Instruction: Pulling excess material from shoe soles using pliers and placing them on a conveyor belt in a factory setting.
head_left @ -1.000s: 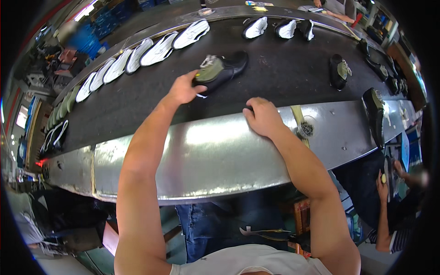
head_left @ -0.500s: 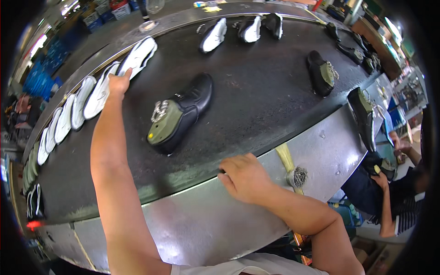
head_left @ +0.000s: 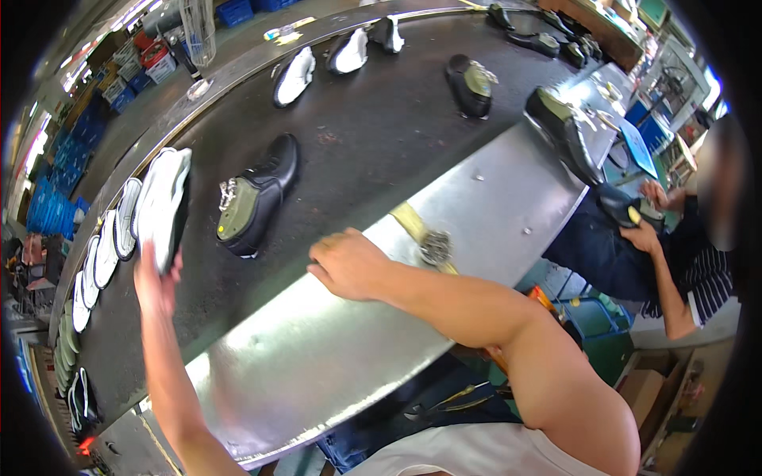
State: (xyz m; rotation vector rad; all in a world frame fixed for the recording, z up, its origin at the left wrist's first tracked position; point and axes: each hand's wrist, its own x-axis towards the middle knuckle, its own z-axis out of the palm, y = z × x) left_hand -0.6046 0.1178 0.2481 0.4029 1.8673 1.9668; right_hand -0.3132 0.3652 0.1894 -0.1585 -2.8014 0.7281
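Observation:
My left hand (head_left: 159, 279) is closed around the near end of white-faced shoe soles (head_left: 161, 198) with a dark edge; they look like two overlapping, though I cannot be sure. They are tilted up over the left side of the black belt (head_left: 357, 163). Between my hands a black shoe (head_left: 258, 198) lies on the belt, an olive-green last with a metal chain in its opening. My right hand (head_left: 349, 263) rests on the belt's metal border (head_left: 294, 325), fingers bent and draped at the edge, thumb a little apart. It holds nothing that I can see.
More white soles (head_left: 105, 250) line the belt's left rim. A brush (head_left: 409, 222) and a wire-filled cup (head_left: 436, 247) lie on the metal border. Several shoes, including one with a last (head_left: 470, 86), stand farther off. At right a person (head_left: 675, 270) handles a shoe.
My left hand has drawn the white soles out of the row and nearer to me. The view has turned, so the belt's things appear shifted. My right hand stays on the metal border.

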